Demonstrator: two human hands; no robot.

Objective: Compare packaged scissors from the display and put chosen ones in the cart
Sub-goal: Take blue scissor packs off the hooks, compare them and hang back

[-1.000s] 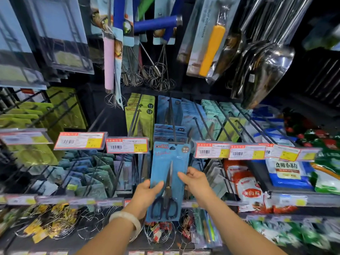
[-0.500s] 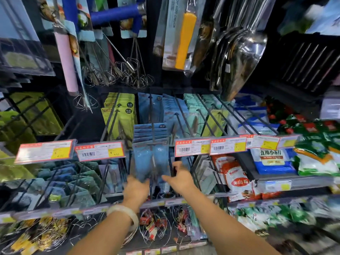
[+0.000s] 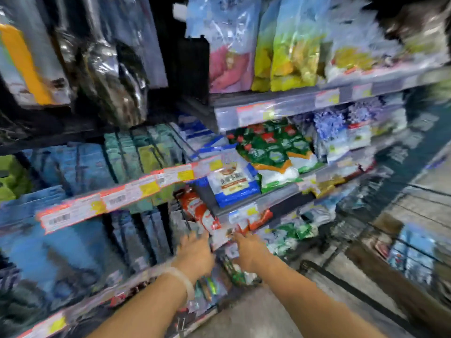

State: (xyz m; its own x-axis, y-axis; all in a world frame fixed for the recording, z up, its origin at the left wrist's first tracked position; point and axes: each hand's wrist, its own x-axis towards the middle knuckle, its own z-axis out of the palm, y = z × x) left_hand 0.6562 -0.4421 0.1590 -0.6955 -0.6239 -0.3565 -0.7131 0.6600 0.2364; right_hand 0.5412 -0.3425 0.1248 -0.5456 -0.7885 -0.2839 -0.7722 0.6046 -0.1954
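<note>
Head view: hands [image 3: 220, 252] apart, blurred, below blue scissors packs [image 3: 80, 167].

Whole shot's motion-smeared: price tags [image 3: 117, 201] at 9 o'clock unreadable, can't tell what either hand [image 3: 195, 254] is gripping.

Both hands, left [image 3: 195, 256] and right [image 3: 250, 251], reach toward shelves [image 3: 268, 98] (heavily blurred).

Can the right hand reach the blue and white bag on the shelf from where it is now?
Probably yes. The right hand is below the blue and white bag, and nothing visible stands between them, though blur hides details.
</note>
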